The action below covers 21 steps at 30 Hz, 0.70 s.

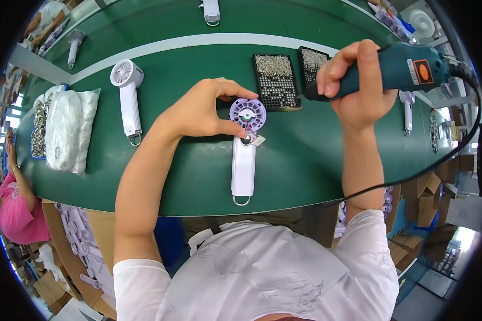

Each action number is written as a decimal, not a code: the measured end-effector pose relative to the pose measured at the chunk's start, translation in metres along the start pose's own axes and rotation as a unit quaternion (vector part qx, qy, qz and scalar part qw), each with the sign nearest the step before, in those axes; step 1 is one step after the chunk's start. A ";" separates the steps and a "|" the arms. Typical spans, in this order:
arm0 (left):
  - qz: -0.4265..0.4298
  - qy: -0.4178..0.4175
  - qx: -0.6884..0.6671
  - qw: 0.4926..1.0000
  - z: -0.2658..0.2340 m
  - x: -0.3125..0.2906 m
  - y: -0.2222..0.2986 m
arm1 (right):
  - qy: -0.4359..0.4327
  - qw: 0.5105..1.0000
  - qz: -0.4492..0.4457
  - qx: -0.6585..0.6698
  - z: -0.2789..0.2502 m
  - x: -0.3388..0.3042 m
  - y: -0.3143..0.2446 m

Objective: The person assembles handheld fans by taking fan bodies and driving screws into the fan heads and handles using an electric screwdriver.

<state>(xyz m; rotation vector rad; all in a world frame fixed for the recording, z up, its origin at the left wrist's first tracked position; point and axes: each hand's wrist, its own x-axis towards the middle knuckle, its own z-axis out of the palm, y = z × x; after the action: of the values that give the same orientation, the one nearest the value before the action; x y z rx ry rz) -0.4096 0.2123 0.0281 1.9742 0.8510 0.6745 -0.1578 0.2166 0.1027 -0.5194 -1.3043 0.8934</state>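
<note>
On the green worktop in front of me lies a handheld fan with a pale lilac handle (243, 174). Its round purple head (257, 119) shows the inside, with thin wires and a small white connector (258, 140) at the neck. My left hand (195, 109) pinches this head, fingers at the top and thumb at the neck. My right hand (363, 88) is wrapped round a teal electric screwdriver (404, 68), raised and held nearly level. Its dark nose points left, close to the edge of a black screw tray (277, 107) full of small silver screws.
A second screw tray (313, 58) stands beside the first. Another fan (128, 101) lies to the left, near clear plastic bags (72, 131) and a blue bin of metal loops (39, 128). The screwdriver's black cable (439, 163) loops down on the right. A person in pink (19, 208) sits far left.
</note>
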 end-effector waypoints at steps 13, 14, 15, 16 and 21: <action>0.006 0.042 0.046 0.998 0.007 -0.004 -0.002 | 0.008 0.999 0.028 0.040 0.005 -0.007 0.056; 0.008 0.042 0.044 0.998 0.007 -0.004 -0.002 | 0.009 0.999 0.030 0.039 0.004 -0.007 0.057; 0.011 0.043 0.042 0.998 0.007 -0.004 -0.003 | 0.008 0.999 0.024 0.032 0.004 -0.007 0.058; 0.010 0.043 0.041 0.998 0.007 -0.003 -0.003 | 0.006 1.000 0.017 0.025 0.003 -0.007 0.059; 0.013 0.043 0.040 0.998 0.008 -0.003 -0.003 | 0.009 1.000 0.019 0.022 0.004 -0.008 0.060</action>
<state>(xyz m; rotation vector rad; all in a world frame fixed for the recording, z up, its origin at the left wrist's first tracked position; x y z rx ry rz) -0.4072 0.2073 0.0210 2.0429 0.9196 0.7559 -0.1779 0.2438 0.0529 -0.5176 -1.2594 0.9450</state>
